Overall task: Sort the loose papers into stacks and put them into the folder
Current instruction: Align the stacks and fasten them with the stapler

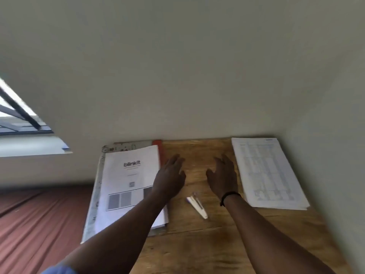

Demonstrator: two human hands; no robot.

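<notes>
A stack of white papers (126,182) with a "blinkit" heading lies on an open folder (94,204) at the left of the wooden table (197,244). The folder's red edge (159,149) shows behind the stack. A second stack of printed table sheets (266,171) lies at the right. My left hand (170,177) hovers open just right of the blinkit stack, fingers spread. My right hand (223,177) hovers open beside the right stack, holding nothing. A black band sits on its wrist.
A white stapler (197,206) lies on the table between my forearms. A pale wall rises directly behind the table. A reddish-brown bedsheet (39,224) lies to the left, and a window (19,119) is at the far left.
</notes>
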